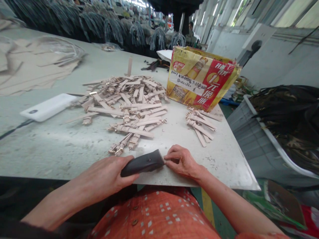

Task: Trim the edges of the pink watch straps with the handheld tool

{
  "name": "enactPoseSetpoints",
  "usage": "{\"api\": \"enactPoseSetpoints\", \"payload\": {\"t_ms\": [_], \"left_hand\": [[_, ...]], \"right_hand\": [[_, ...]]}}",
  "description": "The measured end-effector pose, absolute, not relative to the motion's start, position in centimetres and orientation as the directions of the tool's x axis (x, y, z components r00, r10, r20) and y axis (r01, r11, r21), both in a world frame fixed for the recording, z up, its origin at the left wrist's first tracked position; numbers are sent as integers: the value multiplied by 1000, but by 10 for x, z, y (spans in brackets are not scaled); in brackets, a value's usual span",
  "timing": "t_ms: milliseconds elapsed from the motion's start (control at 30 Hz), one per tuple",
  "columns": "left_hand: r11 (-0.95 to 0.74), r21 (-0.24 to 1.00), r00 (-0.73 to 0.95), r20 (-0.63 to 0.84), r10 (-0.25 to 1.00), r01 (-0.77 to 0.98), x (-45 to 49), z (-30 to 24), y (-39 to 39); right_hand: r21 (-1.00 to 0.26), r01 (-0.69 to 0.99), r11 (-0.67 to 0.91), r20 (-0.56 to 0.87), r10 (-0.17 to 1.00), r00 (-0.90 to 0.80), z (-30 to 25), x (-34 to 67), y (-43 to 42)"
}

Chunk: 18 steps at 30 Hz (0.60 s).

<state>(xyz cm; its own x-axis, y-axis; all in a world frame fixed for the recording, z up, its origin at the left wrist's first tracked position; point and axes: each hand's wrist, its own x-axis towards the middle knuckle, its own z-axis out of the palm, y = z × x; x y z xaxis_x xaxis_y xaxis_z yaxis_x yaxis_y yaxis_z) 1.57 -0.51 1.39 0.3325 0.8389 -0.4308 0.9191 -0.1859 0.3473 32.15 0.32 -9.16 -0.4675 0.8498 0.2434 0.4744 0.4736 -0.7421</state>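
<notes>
My left hand is wrapped round a dark grey, slightly curved, tube-like piece near the table's front edge. At its right end, my right hand has thumb and fingers pinched together. A small light bit shows there; most of it is hidden by the fingers. Just beyond my hands lies a big heap of beige straps with gold buckles. A smaller bunch of similar straps is fanned out to the right.
A yellow and red cardboard box stands behind the small bunch. On the left lie a white device with a cable and beige sheet pieces. A grey bin of dark material stands off the table's right edge.
</notes>
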Motion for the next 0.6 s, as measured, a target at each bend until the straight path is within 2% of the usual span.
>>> {"api": "enactPoseSetpoints", "payload": {"t_ms": [167,300,467,600], "left_hand": [[-194,424,383,-422,822,884,18,5,0],[-148,437,341,-405,849,887,8,-1,3],[-117,449,333,-439,835,886,-4,2,-1],[-115,423,326,-468,822,899,-4,9,-5]], "right_hand": [[-745,521,416,168,873,-457,-88,318,4],[-705,557,439,234,886,-401,-94,310,2],[-542,626,561,356,828,-433,-99,303,-4],[-434,679,593,370,804,-466,-97,301,-9]]}}
